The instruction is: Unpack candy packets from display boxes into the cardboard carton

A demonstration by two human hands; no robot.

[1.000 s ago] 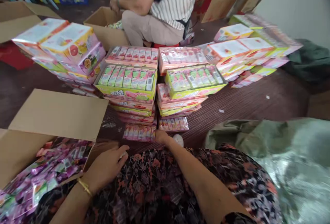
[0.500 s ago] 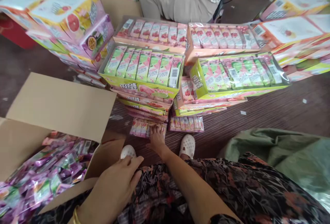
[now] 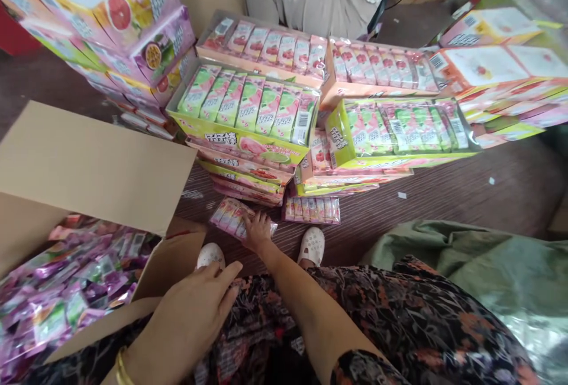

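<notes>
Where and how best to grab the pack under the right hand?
Probably by both short ends, from above on the near side: the pack is long and low, stacked boxes rise behind it, and the right hand leaves its left end exposed.

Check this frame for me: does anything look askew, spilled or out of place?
Yes, slightly. The front-right green box sits shifted right of the pink box below, exposing its left end. The sachet pack under the right hand lies slanted, unlike the straighter pack beside it. White scraps dot the floor.
</notes>
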